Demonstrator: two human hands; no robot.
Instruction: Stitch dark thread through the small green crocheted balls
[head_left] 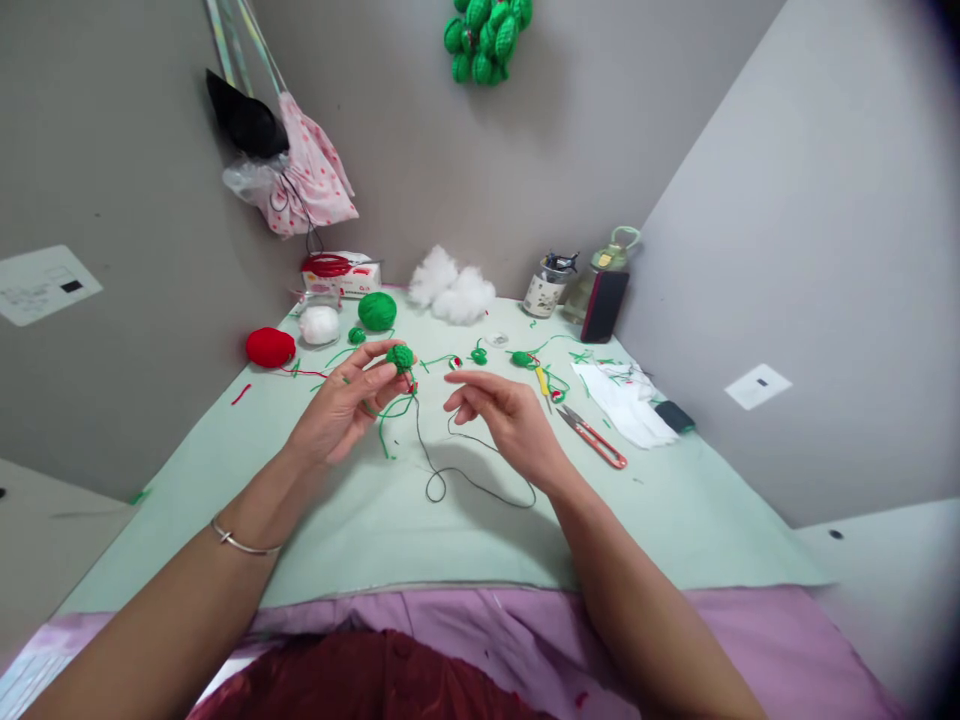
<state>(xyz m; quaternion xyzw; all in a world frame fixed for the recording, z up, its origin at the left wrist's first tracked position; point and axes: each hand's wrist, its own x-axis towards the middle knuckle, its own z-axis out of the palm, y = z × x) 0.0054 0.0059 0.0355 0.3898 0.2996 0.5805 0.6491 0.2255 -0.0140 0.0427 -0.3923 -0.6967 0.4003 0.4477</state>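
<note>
Between the thumb and fingers of my left hand (349, 400) is a small green crocheted ball (400, 357). Green yarn tails (384, 425) and a bit of red and white hang under it. A dark thread (450, 470) runs down from the ball, loops on the table and comes up towards my right hand (506, 415). That hand hovers right of the ball, index finger stretched left and the other fingers curled in. Whatever its fingertips hold is too small to make out.
Orange thread snips (592, 437), a yellow-handled crochet hook (543, 385) and white tissue (626, 405) lie on the right. Yarn balls in red (270, 347), white (320, 325) and green (377, 311) sit left. White stuffing (451, 287), a pen cup (545, 290) and a phone (604, 307) stand behind.
</note>
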